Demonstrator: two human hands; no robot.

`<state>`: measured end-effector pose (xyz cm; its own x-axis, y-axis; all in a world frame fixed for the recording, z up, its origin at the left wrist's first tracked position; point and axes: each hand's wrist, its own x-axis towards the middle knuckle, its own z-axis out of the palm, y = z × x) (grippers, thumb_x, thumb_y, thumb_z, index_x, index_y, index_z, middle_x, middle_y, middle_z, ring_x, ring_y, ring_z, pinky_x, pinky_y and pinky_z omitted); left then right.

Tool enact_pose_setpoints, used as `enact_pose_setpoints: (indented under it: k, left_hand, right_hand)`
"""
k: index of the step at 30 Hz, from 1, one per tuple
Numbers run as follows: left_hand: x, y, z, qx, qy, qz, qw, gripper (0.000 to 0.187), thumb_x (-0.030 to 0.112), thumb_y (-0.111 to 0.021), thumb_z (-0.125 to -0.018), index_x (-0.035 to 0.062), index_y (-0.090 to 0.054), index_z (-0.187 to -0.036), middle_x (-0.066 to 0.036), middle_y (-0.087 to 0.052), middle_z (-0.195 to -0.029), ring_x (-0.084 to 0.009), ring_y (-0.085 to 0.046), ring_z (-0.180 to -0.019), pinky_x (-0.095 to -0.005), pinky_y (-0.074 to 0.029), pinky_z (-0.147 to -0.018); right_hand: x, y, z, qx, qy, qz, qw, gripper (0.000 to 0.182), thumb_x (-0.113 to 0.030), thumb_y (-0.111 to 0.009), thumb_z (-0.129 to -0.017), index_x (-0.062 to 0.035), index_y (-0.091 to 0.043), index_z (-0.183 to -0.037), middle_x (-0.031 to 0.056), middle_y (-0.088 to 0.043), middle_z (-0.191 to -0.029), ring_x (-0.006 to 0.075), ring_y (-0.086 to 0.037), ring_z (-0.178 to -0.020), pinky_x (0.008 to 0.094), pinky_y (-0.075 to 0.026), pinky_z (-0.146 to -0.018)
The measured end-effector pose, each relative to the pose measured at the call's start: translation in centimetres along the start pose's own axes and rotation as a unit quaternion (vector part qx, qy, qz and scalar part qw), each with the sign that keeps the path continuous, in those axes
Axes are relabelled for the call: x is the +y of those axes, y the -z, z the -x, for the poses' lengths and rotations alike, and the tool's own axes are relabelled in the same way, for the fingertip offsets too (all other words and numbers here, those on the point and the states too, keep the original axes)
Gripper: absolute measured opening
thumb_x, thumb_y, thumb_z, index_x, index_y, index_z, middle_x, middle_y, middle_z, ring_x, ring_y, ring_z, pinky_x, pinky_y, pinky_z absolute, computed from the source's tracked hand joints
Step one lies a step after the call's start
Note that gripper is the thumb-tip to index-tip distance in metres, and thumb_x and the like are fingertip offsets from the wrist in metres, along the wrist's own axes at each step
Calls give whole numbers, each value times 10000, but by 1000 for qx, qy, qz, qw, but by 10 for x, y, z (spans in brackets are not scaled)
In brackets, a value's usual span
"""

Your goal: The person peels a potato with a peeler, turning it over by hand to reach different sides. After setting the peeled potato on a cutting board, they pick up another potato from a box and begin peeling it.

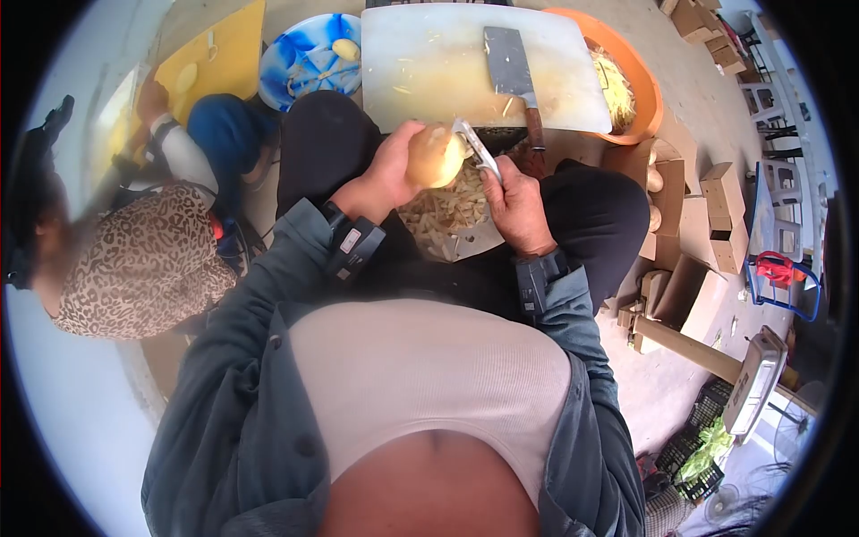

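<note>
The left hand (391, 167) cups a potato (431, 161) firmly above a heap of peelings (447, 213) — likely to keep mess in one place — while the right hand (517, 208) grasps a peeler (478, 149) at its side

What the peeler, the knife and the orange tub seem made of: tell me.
Peeler: pale and bright, so perhaps metal, though plastic is possible. Knife: likely steel, flat grey blade; brown handle, perhaps wood. Orange tub: probably plastic, smooth and evenly coloured.
</note>
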<state>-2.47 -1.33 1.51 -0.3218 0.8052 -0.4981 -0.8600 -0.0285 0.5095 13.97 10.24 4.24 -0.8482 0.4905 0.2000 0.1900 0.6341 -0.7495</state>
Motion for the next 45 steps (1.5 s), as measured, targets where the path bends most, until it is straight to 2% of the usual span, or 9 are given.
enact_pose_setpoints:
  k: [8,20,30,33,35,38,40,43,45]
  left_hand:
    - [4,-12,11,-17,-2,-47,999,366,385,-543,-912,105,-566,-1146,-79,-630,-1096,-239,-615,-1008,-505,-514,-781]
    - [-6,-7,6,-54,38,-14,998,372,378,-520,-914,77,-568,-1127,-117,-642,-1048,-325,-638,-933,-492,-528,-695]
    - [-13,-3,5,21,11,-32,999,309,345,-547,-900,113,-579,-1102,-100,-643,-1037,-286,-638,-920,-499,-529,-634]
    - [-16,-1,2,38,-1,-40,998,321,335,-527,-910,83,-578,-1103,-108,-641,-1052,-284,-632,-940,-492,-532,-700]
    - [-22,2,-6,33,-64,-4,997,318,306,-482,-927,42,-588,-1069,-105,-647,-1003,-260,-630,-899,-410,-513,-791]
    - [-23,0,-8,77,-51,10,996,366,306,-447,-939,7,-566,-1113,-138,-630,-1088,-297,-620,-982,-451,-487,-886]
    - [-18,5,-11,83,-37,18,996,372,307,-434,-940,7,-564,-1117,-144,-628,-1087,-315,-608,-1004,-460,-486,-883]
    - [-14,3,-12,80,-11,53,995,392,313,-406,-941,3,-552,-1131,-165,-621,-1088,-357,-583,-1034,-476,-486,-869]
    - [-12,7,-13,74,-3,78,994,407,318,-392,-941,-2,-542,-1142,-179,-617,-1089,-381,-571,-1041,-483,-488,-859]
  right_hand:
    - [-2,2,-1,6,-45,-96,994,153,-162,-539,-906,-9,-527,-905,258,-564,-729,454,-558,-725,452,-445,-589]
    - [3,1,-6,-13,-27,-41,999,228,-189,-501,-923,25,-491,-844,293,-555,-723,467,-552,-748,513,-430,-620]
    - [6,-7,-3,-43,-42,-33,998,248,-208,-502,-923,31,-501,-855,297,-564,-740,471,-557,-752,519,-438,-643]
    - [4,-10,2,-71,-44,-69,994,239,-205,-503,-920,27,-502,-861,295,-564,-741,472,-556,-753,515,-437,-639]
    - [-5,-14,6,-78,-48,-62,994,234,-202,-502,-920,26,-502,-866,293,-564,-741,472,-556,-752,514,-437,-639]
    - [-8,-17,8,-98,-61,-45,992,217,-197,-491,-922,15,-507,-876,279,-573,-747,466,-561,-745,514,-435,-637]
    - [-4,-26,13,-96,39,-95,990,217,-209,-488,-923,2,-518,-881,267,-581,-747,458,-566,-729,517,-434,-634]
    - [-12,-24,15,-137,0,-66,988,175,-171,-507,-929,3,-521,-911,248,-538,-711,433,-543,-685,437,-442,-601]
    - [-7,-26,16,-150,12,-65,986,199,-203,-498,-924,-7,-532,-920,255,-562,-738,442,-556,-711,475,-438,-621]
